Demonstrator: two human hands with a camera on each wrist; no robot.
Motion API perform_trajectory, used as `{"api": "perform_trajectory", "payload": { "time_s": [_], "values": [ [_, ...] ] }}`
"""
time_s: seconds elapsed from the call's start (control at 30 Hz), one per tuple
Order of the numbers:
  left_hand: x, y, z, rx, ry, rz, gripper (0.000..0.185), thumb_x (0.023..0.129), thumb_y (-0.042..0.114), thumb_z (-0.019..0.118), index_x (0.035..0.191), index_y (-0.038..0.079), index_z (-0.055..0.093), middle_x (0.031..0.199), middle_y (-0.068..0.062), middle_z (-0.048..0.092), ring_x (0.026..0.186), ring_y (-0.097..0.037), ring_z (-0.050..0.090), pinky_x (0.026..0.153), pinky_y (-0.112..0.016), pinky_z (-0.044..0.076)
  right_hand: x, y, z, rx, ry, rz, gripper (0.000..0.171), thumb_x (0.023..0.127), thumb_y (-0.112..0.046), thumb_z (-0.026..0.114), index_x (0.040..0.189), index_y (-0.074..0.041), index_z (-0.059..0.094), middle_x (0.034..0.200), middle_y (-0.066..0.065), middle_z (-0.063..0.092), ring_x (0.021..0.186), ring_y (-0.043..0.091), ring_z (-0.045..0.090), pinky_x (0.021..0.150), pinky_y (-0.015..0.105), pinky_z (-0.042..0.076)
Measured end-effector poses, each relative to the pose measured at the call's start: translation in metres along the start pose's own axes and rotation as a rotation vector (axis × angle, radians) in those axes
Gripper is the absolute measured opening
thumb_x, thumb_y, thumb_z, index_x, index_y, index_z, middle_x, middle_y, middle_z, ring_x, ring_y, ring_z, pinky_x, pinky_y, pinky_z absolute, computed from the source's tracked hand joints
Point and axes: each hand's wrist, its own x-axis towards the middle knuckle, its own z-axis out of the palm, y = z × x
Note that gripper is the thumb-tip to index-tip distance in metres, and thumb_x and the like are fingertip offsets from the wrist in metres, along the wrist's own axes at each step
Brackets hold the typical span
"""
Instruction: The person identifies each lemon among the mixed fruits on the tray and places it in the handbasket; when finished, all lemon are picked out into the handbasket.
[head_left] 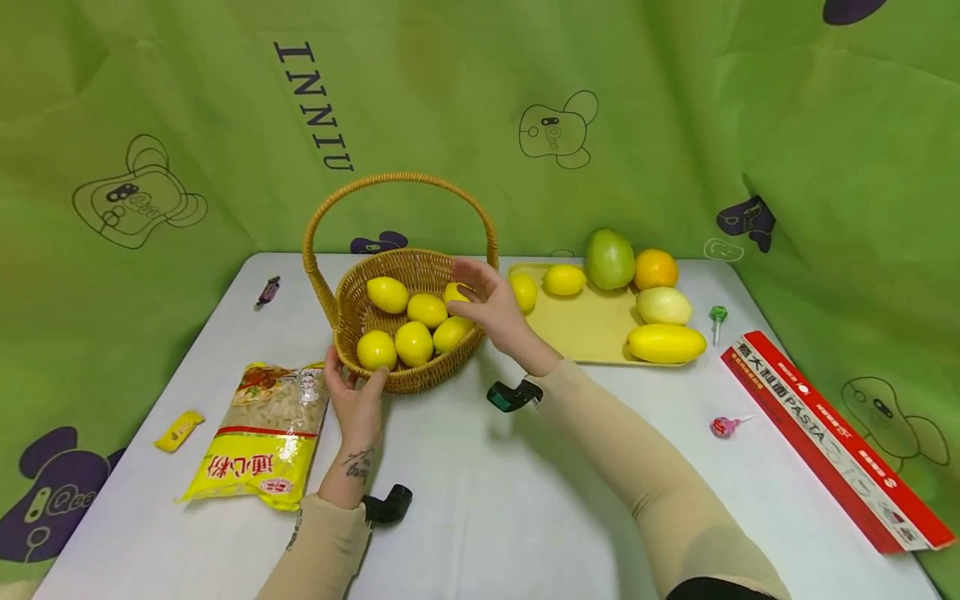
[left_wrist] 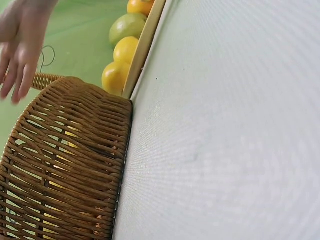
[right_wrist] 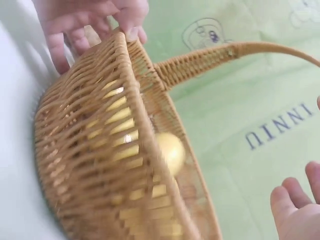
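A wicker basket with a tall arched handle stands on the table, holding several lemons. At its near left corner my left hand grips the rim, thumb over the edge and fingers against the outer wall; the right wrist view shows this left hand too. My right hand hovers over the basket's right side, fingers spread and holding nothing, partly covering a lemon. In the left wrist view the right hand hangs above the basket's far end.
Right of the basket, a yellow tray bears two lemons, a green fruit, an orange, a pale melon and a long yellow fruit. A pasta bag, a red pasta box and several candies lie around.
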Motion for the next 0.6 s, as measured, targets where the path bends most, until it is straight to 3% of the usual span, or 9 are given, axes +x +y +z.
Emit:
{"api": "perform_trajectory", "payload": {
  "time_s": [0.17, 0.3, 0.4, 0.6],
  "values": [
    [0.000, 0.001, 0.000, 0.002, -0.003, -0.005, 0.085, 0.077, -0.004, 0.058, 0.146, 0.023, 0.017, 0.147, -0.002, 0.022, 0.126, -0.023, 0.030, 0.094, -0.030, 0.040, -0.020, 0.001, -0.031, 0.067, 0.134, -0.090, 0.059, 0.075, 0.023, 0.054, 0.131, 0.014, 0.036, 0.133, 0.033, 0.038, 0.125, 0.043, 0.035, 0.108, 0.050, 0.028],
    [0.001, 0.002, 0.000, 0.005, -0.001, 0.000, 0.085, 0.077, -0.004, 0.058, 0.146, 0.023, 0.017, 0.147, -0.001, 0.021, 0.126, -0.022, 0.030, 0.094, -0.030, 0.040, -0.022, 0.014, -0.058, 0.017, 0.259, -0.125, 0.058, 0.074, 0.019, 0.056, 0.129, 0.013, 0.038, 0.125, 0.020, 0.047, 0.122, 0.044, 0.036, 0.107, 0.052, 0.029],
    [0.001, 0.002, -0.001, 0.005, 0.003, 0.001, 0.085, 0.077, -0.004, 0.058, 0.146, 0.023, 0.016, 0.147, -0.001, 0.021, 0.126, -0.022, 0.031, 0.093, -0.029, 0.041, -0.015, 0.025, -0.074, -0.053, 0.333, -0.099, 0.058, 0.075, 0.013, 0.060, 0.129, 0.011, 0.040, 0.124, 0.013, 0.049, 0.122, 0.037, 0.039, 0.107, 0.049, 0.030],
    [0.000, 0.000, -0.001, 0.003, 0.002, -0.002, 0.085, 0.076, -0.004, 0.058, 0.146, 0.022, 0.016, 0.146, -0.002, 0.022, 0.126, -0.023, 0.031, 0.091, -0.027, 0.042, 0.004, 0.047, -0.093, -0.122, 0.454, -0.003, 0.060, 0.076, 0.006, 0.064, 0.132, 0.007, 0.041, 0.136, 0.023, 0.043, 0.130, 0.036, 0.034, 0.109, 0.045, 0.028]
  ]
}}
